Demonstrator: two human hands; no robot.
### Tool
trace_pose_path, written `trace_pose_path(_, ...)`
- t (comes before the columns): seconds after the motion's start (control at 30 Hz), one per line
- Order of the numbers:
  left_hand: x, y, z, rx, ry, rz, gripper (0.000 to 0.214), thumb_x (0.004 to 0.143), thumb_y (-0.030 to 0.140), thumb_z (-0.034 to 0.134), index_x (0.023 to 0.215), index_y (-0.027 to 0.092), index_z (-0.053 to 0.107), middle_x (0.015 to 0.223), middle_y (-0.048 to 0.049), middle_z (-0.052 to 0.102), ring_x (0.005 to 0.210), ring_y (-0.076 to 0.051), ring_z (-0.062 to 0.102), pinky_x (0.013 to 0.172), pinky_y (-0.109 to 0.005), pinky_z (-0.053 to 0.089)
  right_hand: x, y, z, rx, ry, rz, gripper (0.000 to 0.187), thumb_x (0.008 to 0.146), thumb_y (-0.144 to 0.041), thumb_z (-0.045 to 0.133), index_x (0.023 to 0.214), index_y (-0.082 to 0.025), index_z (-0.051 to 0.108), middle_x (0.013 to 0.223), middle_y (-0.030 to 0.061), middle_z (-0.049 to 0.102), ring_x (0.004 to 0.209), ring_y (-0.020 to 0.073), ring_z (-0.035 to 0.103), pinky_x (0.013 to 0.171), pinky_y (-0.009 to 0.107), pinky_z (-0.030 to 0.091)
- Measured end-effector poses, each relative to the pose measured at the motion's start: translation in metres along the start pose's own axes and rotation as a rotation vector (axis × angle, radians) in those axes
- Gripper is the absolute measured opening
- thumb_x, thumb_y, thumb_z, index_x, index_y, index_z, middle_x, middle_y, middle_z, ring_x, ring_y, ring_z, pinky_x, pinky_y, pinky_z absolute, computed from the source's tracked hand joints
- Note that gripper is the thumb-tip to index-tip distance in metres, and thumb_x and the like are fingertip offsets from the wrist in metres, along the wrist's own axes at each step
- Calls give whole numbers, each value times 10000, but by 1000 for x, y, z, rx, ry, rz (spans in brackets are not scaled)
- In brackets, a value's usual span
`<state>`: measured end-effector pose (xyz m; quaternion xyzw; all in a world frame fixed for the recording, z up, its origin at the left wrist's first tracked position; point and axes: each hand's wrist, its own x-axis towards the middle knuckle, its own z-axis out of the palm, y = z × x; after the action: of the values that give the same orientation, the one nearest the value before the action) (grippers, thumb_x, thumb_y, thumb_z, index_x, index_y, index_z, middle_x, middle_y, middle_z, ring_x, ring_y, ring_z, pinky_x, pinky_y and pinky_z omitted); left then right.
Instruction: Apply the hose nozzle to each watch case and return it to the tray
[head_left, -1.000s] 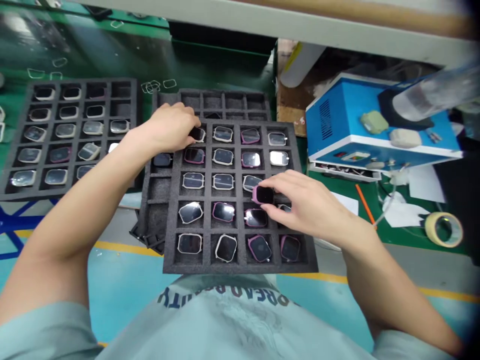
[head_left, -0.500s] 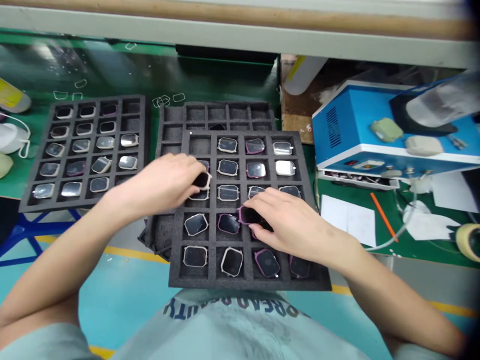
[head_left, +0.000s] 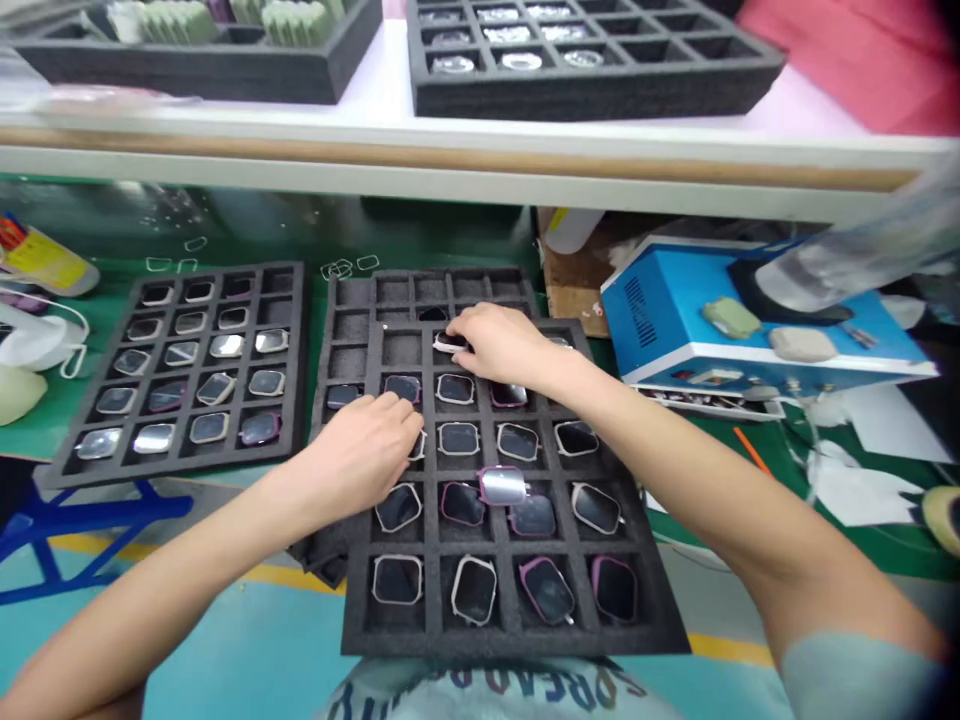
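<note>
A black foam tray of square compartments lies in front of me, holding smartwatch-like cases with dark screens and beige or purple frames. At its far side, the fingertips of my right hand are closed on a light-framed watch case in the second compartment. My left hand is closed over the left column, with its fingertips mostly hidden; the edge of a light-framed case shows beside it. A purple-framed case lies across a divider, partly over another case in its compartment.
Another foam tray of watch cases lies to the left. More trays are under the front one. A blue machine stands at right, near an orange stick and white paper. A shelf edge crosses above, carrying further trays.
My right hand has let go of the purple-framed case and moved to the tray's far side, onto a light-framed case. My left hand has shifted slightly nearer me. The view has tilted up.
</note>
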<state>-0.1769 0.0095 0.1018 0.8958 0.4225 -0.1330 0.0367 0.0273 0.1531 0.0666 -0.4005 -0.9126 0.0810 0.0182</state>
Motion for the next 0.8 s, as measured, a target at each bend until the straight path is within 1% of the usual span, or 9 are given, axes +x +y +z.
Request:
trace_pose_path(0.1,-2,-1,4,-44,8,19,117,911,98,629,1016,149,637,1042,-121,710,998,-314,682,845,-433,543,8,-2,1,9,-29,23,275,927,-287,702,1178,-202,779,1219,140,805,1166,355,744,915,426,595)
trace_pose_path(0.23,-2,-7,6,-117,23,31,109,916,110,615,1013,156,633,1034,-114,710,1012,-304,686,878,-429,541,8,-6,-3,90,-65,144,274,899,-393,748,1118,-237,797,1163,103,829,1107,358,775,858,429,607)
trace_pose_path(0.3,-1,-8,7,-147,22,29,111,904,115,628,1007,156,635,1035,-121,719,1023,-309,689,883,-430,548,9,-10,-3,77,-64,178,248,888,-373,752,1091,-241,805,1137,104,836,1095,352,781,848,423,608)
trace_pose_path(0.4,0,-8,12,-169,29,34,136,894,92,619,1017,146,643,1035,-134,732,1036,-312,693,887,-431,561,9,-10,0,80,-35,155,215,870,-313,743,1056,-231,816,1100,108,843,1060,346,789,846,427,608)
trace_pose_path(0.47,0,-9,17,-182,43,33,164,879,79,611,1028,133,652,1025,-139,734,1027,-315,695,891,-441,567,8,-1,1,201,17,140,228,846,-327,763,1031,-208,820,1043,102,847,994,329,798,827,415,609)
trace_pose_path(0.53,-2,-12,20,-235,60,40,193,851,82,632,1034,132,665,1019,-130,738,1016,-309,697,909,-444,567,12,17,0,409,89,164,296,817,-394,800,1013,-174,819,963,97,843,897,292,796,783,379,608)
trace_pose_path(0.63,-9,-18,16,-385,116,43,255,809,85,668,1052,161,684,1010,-81,757,988,-267,706,898,-390,565,32,44,0,613,195,198,383,786,-438,830,1024,-139,810,917,93,830,812,239,769,748,337,594)
trace_pose_path(0.73,-13,-36,-1,-507,242,-16,298,817,132,674,1108,192,703,1039,-49,771,969,-227,721,858,-331,559,70,60,8,484,265,155,338,795,-372,815,1040,-138,806,931,83,825,830,226,749,772,325,568)
trace_pose_path(0.8,-3,-60,-15,-518,344,-87,296,838,215,686,1133,204,718,1074,-46,784,969,-222,732,868,-324,553,98,63,18,348,247,123,310,824,-338,781,1070,-152,805,967,78,829,868,234,745,802,324,558)
